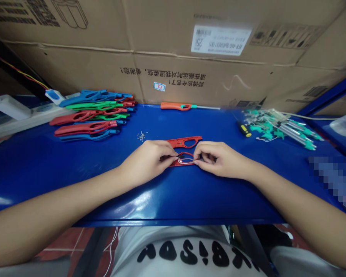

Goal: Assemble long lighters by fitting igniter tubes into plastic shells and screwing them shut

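Observation:
In front of me on the blue table lies a red lighter shell half (175,163), with a thin white wire (187,163) running along it. My left hand (150,161) pinches at the shell's left part; a small dark piece shows at its fingertips, too small to name. At the shell's right side my right hand (219,158) has its fingers curled and pressed together near the wire; what they grip is hidden. Just behind both hands rests a second red shell half (186,142), its handle loop to the right.
Colored shell halves (89,115) are stacked at left beside a power strip (20,121). Small screws (142,135) lie nearer. An orange lighter (175,106) sits by the cardboard (167,61). A yellow-black screwdriver (245,130) and teal-ended metal tubes (291,129) are at right.

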Demonstrator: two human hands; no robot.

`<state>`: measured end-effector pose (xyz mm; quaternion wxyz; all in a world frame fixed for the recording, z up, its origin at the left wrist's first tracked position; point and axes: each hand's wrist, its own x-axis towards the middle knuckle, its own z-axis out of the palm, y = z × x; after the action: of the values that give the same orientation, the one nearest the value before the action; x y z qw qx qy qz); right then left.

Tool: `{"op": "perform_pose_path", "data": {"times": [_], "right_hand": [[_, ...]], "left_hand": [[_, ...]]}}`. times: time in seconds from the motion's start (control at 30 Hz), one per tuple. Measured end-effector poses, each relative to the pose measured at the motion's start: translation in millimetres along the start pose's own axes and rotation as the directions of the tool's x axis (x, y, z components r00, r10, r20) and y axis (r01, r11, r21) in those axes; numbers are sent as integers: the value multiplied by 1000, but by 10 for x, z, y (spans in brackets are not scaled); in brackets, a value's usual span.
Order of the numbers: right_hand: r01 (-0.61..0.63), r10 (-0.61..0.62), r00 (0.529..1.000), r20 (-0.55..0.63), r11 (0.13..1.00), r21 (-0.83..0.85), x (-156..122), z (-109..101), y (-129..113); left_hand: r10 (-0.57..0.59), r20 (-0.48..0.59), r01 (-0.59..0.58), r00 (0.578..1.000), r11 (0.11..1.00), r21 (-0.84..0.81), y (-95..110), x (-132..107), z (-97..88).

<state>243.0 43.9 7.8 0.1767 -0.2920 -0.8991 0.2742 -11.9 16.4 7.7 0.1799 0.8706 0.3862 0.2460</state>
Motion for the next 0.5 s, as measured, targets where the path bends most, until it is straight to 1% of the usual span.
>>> {"op": "perform_pose_path", "data": {"times": [0.1, 0.23, 0.3, 0.4, 0.5], "right_hand": [[0, 0, 1000, 4, 1000, -4, 1, 2, -4], [-1, 1, 1000, 6, 1000, -17, 8, -2, -13], [5, -4, 1000, 9, 1000, -23, 9, -2, -16], [12, -12, 1000, 8, 1000, -27, 6, 2, -15], [15, -15, 1000, 8, 1000, -25, 5, 5, -12]], "left_hand": [[16, 23, -17, 1000, 998, 61, -4, -20, 21], [4, 87, -24, 996, 972, 232, 29, -53, 15], [-19, 124, -20, 992, 951, 310, 81, -60, -14], [-84, 182, 0, 980, 909, 418, 188, -64, -76], [-117, 241, -15, 963, 875, 485, 265, -97, -117]]}}
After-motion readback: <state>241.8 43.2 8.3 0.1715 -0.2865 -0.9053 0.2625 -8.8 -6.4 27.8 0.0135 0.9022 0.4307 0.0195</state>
